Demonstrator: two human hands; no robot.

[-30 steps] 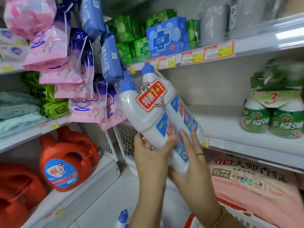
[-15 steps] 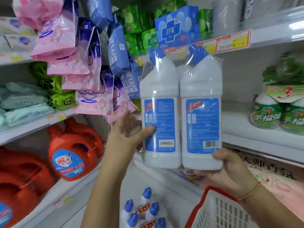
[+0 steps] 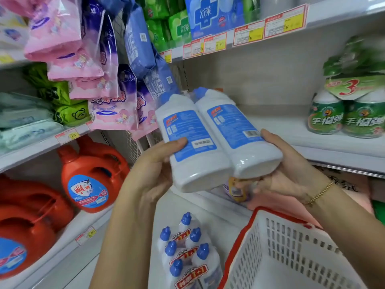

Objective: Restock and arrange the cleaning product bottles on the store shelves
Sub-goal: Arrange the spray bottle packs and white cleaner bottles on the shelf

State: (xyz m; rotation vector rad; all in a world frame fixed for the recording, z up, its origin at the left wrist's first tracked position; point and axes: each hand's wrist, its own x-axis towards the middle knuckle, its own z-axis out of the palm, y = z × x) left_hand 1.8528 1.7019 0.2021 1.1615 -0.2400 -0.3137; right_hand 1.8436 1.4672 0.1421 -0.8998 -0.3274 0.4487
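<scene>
White store shelves (image 3: 291,130) stand above a pale floor (image 3: 218,222).

1. Two hands are seen, the left hand (image 3: 154,163) and the right hand (image 3: 291,170), both bare.
2. The left forearm (image 3: 125,226) is uncovered as far as the lower edge of the view.
3. The right forearm (image 3: 350,222) is likewise uncovered up to the right edge.
4. A thin gold-coloured bracelet (image 3: 318,193) of small beads or links is worn round the right wrist, lying slantwise across it.
</scene>
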